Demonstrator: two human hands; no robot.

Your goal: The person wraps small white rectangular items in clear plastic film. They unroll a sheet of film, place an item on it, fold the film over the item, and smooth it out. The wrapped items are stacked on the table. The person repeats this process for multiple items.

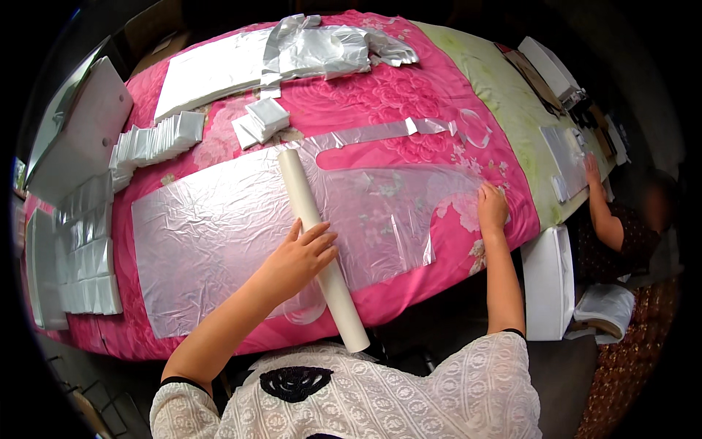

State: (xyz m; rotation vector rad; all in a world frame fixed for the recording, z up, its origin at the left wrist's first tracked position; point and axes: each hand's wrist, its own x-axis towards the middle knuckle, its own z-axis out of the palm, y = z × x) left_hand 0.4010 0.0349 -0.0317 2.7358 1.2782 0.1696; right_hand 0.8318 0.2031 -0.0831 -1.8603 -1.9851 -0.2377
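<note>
A thin, see-through plastic apron point(197, 241) with long side strips lies spread over the pink floral cloth. Across its middle, slanting toward my body, rests a long white tube point(338, 307). My left hand point(303, 252) lies over the tube with fingers stretched out, not wrapped round it. At the apron's right end, my right hand point(493, 208) has its fingers pinched together on the edge of the plastic; the fingertips are partly hidden. A narrow plastic strip point(365, 135) runs along the far side to a loop near the right.
A thick stack of flat plastic sheets point(219, 69) lies at the far side. Folded white packets point(157, 143) stand in rows at left, near a white box point(84, 132). Small packets point(265, 117) sit beyond the tube. At right, another person's hand point(591, 170) rests near white sheets point(561, 157).
</note>
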